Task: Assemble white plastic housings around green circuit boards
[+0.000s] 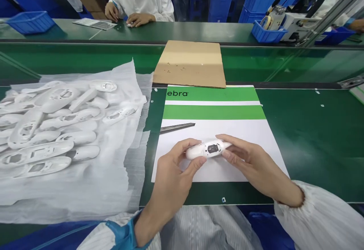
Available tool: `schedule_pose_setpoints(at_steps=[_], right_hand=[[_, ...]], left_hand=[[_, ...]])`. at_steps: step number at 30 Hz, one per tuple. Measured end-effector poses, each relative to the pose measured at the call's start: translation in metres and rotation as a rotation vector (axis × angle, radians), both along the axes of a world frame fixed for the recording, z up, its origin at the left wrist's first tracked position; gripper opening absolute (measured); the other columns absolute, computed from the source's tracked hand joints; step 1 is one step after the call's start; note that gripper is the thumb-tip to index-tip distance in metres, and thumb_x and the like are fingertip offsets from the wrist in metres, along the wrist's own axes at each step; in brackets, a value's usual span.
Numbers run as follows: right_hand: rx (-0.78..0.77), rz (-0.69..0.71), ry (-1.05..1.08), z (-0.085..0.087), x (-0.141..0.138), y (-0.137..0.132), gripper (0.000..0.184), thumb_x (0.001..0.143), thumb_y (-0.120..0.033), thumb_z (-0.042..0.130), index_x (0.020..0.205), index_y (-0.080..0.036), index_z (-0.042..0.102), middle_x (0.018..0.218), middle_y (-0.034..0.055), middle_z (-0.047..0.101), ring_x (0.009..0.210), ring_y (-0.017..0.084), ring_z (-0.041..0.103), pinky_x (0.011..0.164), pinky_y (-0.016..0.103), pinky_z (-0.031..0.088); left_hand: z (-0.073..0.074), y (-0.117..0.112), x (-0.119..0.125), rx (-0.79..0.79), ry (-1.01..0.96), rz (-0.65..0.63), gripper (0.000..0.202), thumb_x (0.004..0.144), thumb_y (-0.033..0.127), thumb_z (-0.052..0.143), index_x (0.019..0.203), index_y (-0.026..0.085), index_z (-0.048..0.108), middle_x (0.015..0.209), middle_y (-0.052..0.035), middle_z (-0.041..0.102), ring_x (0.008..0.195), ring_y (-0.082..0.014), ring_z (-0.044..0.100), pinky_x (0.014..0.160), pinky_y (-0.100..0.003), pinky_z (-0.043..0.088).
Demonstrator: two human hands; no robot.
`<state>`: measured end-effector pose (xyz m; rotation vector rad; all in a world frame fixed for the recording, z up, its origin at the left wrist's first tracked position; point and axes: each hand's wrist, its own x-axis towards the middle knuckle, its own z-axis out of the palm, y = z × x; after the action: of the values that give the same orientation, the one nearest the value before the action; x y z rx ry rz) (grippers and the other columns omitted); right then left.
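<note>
Both my hands hold a white plastic housing (209, 148) with a dark rectangular opening facing up. It is level, just above a white sheet with green bands (213, 112). My left hand (178, 166) grips its left end, and my right hand (244, 159) grips its right end. A dark metal strip (178, 128) lies on the sheet beyond my left hand. To the left, several similar white plastic shells (51, 125) lie heaped on crumpled plastic film (85, 193), out of reach of my fingers.
A brown cardboard sheet (190, 64) lies beyond the white sheet on a green bench. At a farther bench, a co-worker's hands (133, 18) work near papers. Blue plastic crates (31, 21) and a white machine with black hoses (292, 22) stand at the back.
</note>
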<state>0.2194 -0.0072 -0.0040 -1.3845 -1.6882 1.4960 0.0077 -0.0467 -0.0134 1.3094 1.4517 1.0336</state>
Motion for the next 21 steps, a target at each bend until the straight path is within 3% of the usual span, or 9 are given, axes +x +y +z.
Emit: schedule_pose_setpoints(at_steps=[4,9,11,13,15,17,21], right_hand=[[0.18,-0.115,-0.198,-0.006,-0.004,-0.015,0.028,0.087,-0.044,0.065,0.113,-0.034,0.069,0.118,0.0005,0.07,0.101,0.022,0.065,0.083,0.034,0.056],[0.276,-0.179,-0.262,-0.014,-0.005,-0.019,0.021,0.087,-0.04,0.066,0.105,-0.031,0.07,0.11,0.0012,0.072,0.091,0.021,0.067,0.078,0.035,0.057],[0.281,-0.175,-0.271,-0.017,-0.003,-0.019,0.02,0.086,-0.039,0.066,0.104,-0.03,0.07,0.108,0.0012,0.073,0.087,0.021,0.068,0.076,0.035,0.057],[0.291,-0.185,-0.301,-0.02,-0.002,-0.02,0.02,0.087,-0.04,0.065,0.104,-0.03,0.07,0.106,0.0014,0.073,0.086,0.021,0.068,0.073,0.035,0.057],[0.349,-0.195,-0.357,-0.022,0.0,-0.02,0.022,0.088,-0.042,0.064,0.105,-0.03,0.069,0.107,0.0023,0.073,0.092,0.023,0.068,0.076,0.037,0.058],[0.427,-0.191,-0.413,-0.025,0.002,-0.021,0.023,0.087,-0.043,0.064,0.105,-0.03,0.069,0.108,0.0031,0.072,0.098,0.026,0.067,0.082,0.042,0.057],[0.465,-0.203,-0.426,-0.03,0.007,-0.024,0.024,0.087,-0.044,0.065,0.105,-0.03,0.069,0.11,0.0032,0.071,0.101,0.026,0.066,0.086,0.044,0.056]], left_hand=[[0.001,-0.009,0.007,0.017,-0.047,0.058,0.044,0.082,0.025,0.076,0.122,0.03,0.057,0.108,0.0009,0.073,0.11,-0.0188,0.065,0.097,-0.034,0.054],[0.005,-0.013,0.016,0.04,-0.105,0.043,0.052,0.084,0.019,0.072,0.129,0.032,0.049,0.094,0.0032,0.075,0.087,-0.0148,0.068,0.085,-0.032,0.056],[0.004,-0.012,0.019,0.051,-0.053,0.014,0.057,0.084,0.016,0.072,0.132,0.033,0.046,0.102,0.0025,0.073,0.085,-0.0146,0.066,0.08,-0.031,0.056],[0.0,-0.011,0.02,0.053,0.112,-0.027,0.062,0.079,0.016,0.077,0.131,0.032,0.048,0.114,-0.0008,0.069,0.095,-0.0184,0.064,0.082,-0.034,0.055],[-0.006,-0.011,0.019,0.061,0.307,-0.056,0.052,0.077,0.017,0.079,0.122,0.027,0.056,0.116,-0.0035,0.066,0.103,-0.0234,0.061,0.084,-0.039,0.054],[-0.012,-0.011,0.018,0.092,0.402,-0.069,0.03,0.081,0.018,0.075,0.108,0.023,0.062,0.107,-0.0034,0.067,0.1,-0.0238,0.06,0.083,-0.04,0.052],[-0.015,-0.013,0.017,0.247,0.287,-0.058,0.01,0.087,0.017,0.069,0.095,0.021,0.064,0.094,0.0,0.07,0.091,-0.0172,0.06,0.079,-0.031,0.052]])
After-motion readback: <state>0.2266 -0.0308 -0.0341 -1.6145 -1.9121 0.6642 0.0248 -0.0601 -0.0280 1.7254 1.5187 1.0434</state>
